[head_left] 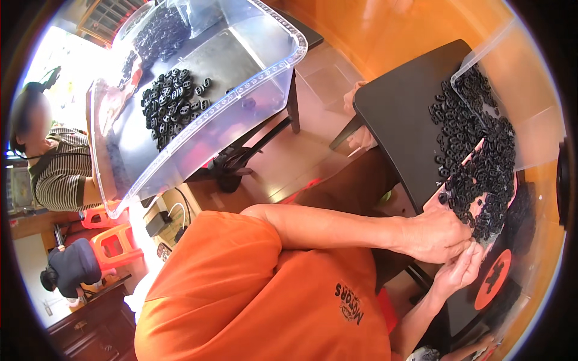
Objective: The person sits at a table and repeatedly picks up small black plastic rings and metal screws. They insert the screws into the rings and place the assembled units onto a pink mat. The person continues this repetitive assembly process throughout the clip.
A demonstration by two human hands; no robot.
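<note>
My left hand (436, 234) is closed in front of a heap of small black plastic pieces (469, 150). Just below it, my right hand (462, 271) is also closed, its thumb and fingers meeting the left hand's fingertips. What they pinch between them is too small and hidden to make out. The heap spreads over a black tabletop (403, 102) and partly over a pink sheet (436, 197). Beside my right hand is an orange-red disc (494, 280) with a dark shape in its middle.
A clear plastic bin (524, 144) stands around the heap's right side. At upper left, black oval pieces (171, 105) lie on another table behind a clear bin wall (208, 135). A person in stripes (63, 171) is at far left, near orange stools (117, 246) and another seated person (75, 265).
</note>
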